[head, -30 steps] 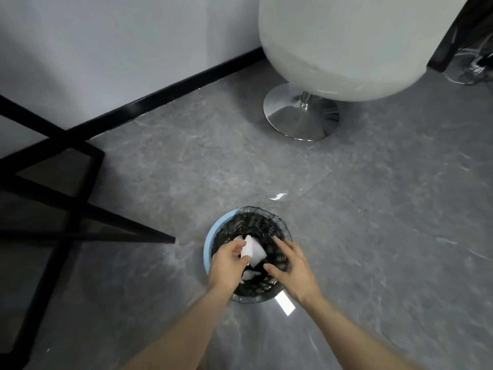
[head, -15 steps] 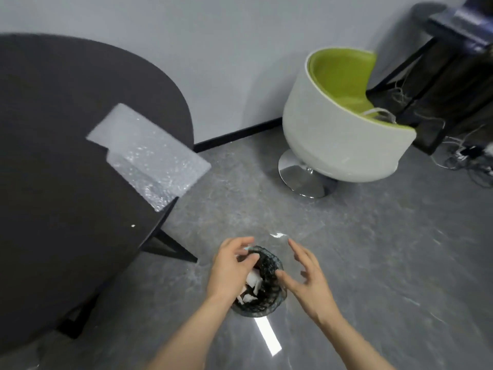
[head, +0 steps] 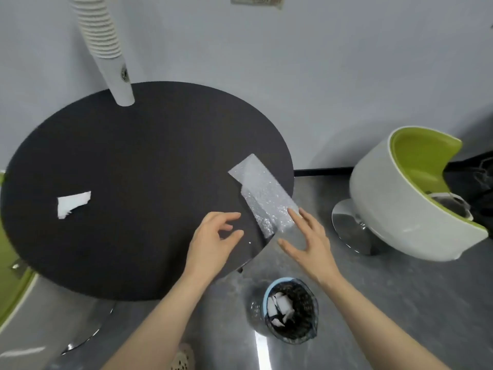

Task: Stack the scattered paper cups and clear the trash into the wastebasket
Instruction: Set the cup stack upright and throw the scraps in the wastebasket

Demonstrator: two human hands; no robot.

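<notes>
Over the table's [head: 120, 169] near edge I see my left hand [head: 213, 241] loosely curled and empty, my right hand [head: 310, 243] spread with fingertips at the bubble wrap [head: 262, 198] overhanging the rim, a paper scrap [head: 73, 204] far left, cups [head: 102, 41] stacked behind, wastebasket [head: 290, 311] below.

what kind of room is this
Probably an office lounge or break corner: a round dark table, a white and green tub chair on a chrome base, a stack of paper cups, grey floor.
</notes>
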